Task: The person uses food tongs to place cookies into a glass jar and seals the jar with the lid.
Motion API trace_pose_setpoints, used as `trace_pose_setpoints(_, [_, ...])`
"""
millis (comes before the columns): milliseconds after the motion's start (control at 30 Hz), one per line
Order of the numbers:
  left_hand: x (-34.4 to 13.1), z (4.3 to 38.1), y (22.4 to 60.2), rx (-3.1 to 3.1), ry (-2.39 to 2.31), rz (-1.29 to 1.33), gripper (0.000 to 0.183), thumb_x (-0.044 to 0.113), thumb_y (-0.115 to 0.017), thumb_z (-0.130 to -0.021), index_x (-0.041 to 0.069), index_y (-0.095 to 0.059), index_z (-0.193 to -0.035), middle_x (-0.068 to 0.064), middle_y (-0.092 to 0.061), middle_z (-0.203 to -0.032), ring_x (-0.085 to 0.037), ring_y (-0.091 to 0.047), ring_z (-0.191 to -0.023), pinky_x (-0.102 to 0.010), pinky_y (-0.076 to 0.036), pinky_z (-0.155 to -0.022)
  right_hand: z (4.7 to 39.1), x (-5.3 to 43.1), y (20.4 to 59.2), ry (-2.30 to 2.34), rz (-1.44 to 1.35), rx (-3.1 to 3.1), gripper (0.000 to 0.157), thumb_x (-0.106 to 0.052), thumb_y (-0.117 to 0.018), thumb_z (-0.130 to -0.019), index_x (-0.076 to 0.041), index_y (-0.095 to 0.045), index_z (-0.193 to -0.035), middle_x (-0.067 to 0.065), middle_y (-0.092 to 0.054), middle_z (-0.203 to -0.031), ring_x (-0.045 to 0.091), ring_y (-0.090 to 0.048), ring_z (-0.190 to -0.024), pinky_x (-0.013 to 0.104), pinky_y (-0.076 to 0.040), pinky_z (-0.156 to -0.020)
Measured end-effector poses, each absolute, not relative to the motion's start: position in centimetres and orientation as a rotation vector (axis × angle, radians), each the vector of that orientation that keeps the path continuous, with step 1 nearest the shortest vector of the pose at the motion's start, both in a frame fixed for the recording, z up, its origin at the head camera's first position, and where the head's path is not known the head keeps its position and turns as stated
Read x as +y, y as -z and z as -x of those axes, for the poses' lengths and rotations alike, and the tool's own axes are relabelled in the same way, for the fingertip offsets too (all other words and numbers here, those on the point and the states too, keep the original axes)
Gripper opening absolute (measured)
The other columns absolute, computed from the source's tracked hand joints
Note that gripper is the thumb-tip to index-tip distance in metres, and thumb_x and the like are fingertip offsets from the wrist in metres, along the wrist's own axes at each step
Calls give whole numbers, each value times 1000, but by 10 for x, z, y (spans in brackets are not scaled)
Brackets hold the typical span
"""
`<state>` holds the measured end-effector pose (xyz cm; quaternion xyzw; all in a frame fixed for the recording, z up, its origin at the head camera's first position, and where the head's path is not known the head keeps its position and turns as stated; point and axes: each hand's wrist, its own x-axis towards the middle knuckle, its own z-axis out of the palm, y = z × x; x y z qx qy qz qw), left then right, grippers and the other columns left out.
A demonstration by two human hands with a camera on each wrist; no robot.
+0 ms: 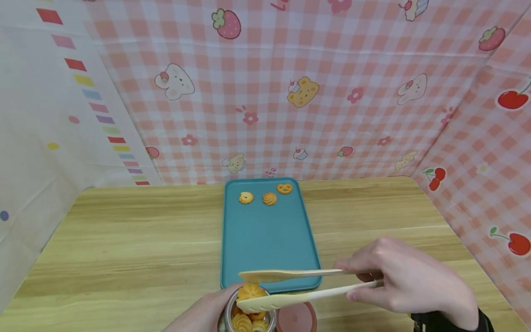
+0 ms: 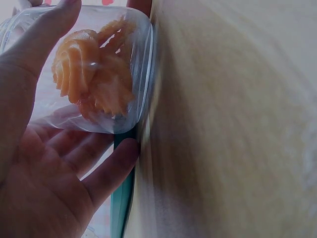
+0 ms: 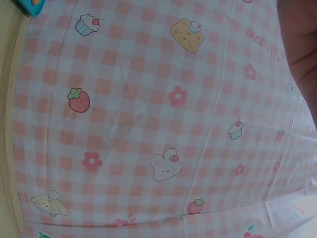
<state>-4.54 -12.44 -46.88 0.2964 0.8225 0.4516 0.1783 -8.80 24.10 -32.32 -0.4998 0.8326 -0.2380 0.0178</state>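
My left hand is wrapped around a clear jar at the front edge of the head view. Inside it lie several cookies, among them swirled ones. With thumb and fingers, my right hand holds light wooden tongs from the right. Their tips reach over the jar's mouth, on either side of a flower-shaped cookie at the rim. The right wrist view catches only part of the right hand and mostly the backdrop.
Behind the jar, a teal tray lies on the wooden table. Near its far edge sit a round cookie, a swirled cookie and a pretzel. A pinkish round lid lies beside the jar. Checked cloth hangs behind.
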Motion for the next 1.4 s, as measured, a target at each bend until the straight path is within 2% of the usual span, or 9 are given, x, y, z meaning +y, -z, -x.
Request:
trace_pose_setpoints(133, [-125,46,469,2340,-1266,-854,71,48,-75,-78,22,-46,-138,13,-59,-116,-5,-56,-103,-30,-49,-84,86,240,323,714,1495,2583,31,-33,-70,-87,-24,-70,-117,-23,-31,-65,-12,-24,-57,3,-24,-47])
trace_pose_setpoints(333, [-122,45,468,2290,-1332,-829,68,49,-73,-79,32,-44,-138,16,-59,-118,-5,-57,-103,-31,-48,-86,86,238,321,695,1484,2592,37,-29,-74,-84,-31,-66,-120,-22,-35,-65,-12,-29,-55,4,-27,-47])
trace_pose_setpoints(400, [-121,44,468,2269,-1357,-818,70,48,-74,-79,32,-43,-141,15,-58,-121,-6,-57,-105,-31,-48,-87,87,237,321,721,1490,2592,39,-27,-74,-84,-32,-64,-121,-22,-37,-66,-12,-30,-55,4,-28,-47])
trace_pose_setpoints(567, [-122,43,468,2271,-1363,-805,73,47,-75,-78,28,-44,-142,14,-57,-123,-6,-56,-108,-31,-47,-89,92,233,323,767,1434,2672,37,-34,-70,-87,-28,-65,-123,-23,-42,-68,-10,-32,-53,5,-28,-46])
trace_pose_setpoints(700, [-121,44,469,2263,-1381,-809,73,47,-75,-78,30,-43,-141,13,-57,-124,-8,-55,-110,-32,-46,-91,96,227,327,685,1298,2802,38,-44,-66,-88,-29,-66,-122,-24,-39,-65,-9,-30,-50,10,-27,-44])
trace_pose_setpoints(867, [-121,43,469,2281,-1373,-810,75,47,-76,-77,28,-43,-142,14,-56,-124,-7,-54,-110,-32,-45,-92,104,219,333,594,1202,2886,39,-50,-63,-88,-28,-68,-120,-22,-36,-60,-7,-28,-48,15,-26,-43])
trace_pose_setpoints(1033, [-122,43,469,2289,-1367,-818,76,47,-76,-77,28,-43,-143,14,-56,-126,-7,-54,-112,-32,-45,-93,111,209,343,523,1122,2975,41,-52,-65,-86,-24,-71,-117,-20,-35,-58,-5,-27,-47,17,-24,-44])
trace_pose_setpoints(1200, [-123,44,470,2304,-1346,-833,76,47,-76,-77,27,-43,-142,13,-57,-123,-7,-55,-108,-32,-47,-89,119,196,354,468,967,3035,41,-46,-70,-83,-21,-72,-116,-16,-35,-55,-1,-26,-45,19,-22,-45])
trace_pose_setpoints(1400, [-123,44,472,2302,-1350,-846,75,46,-76,-78,27,-42,-142,13,-57,-122,-7,-56,-106,-32,-47,-88,125,188,364,442,886,3069,31,-43,-72,-82,-23,-72,-105,-15,-35,-53,1,-28,-44,20,-23,-43])
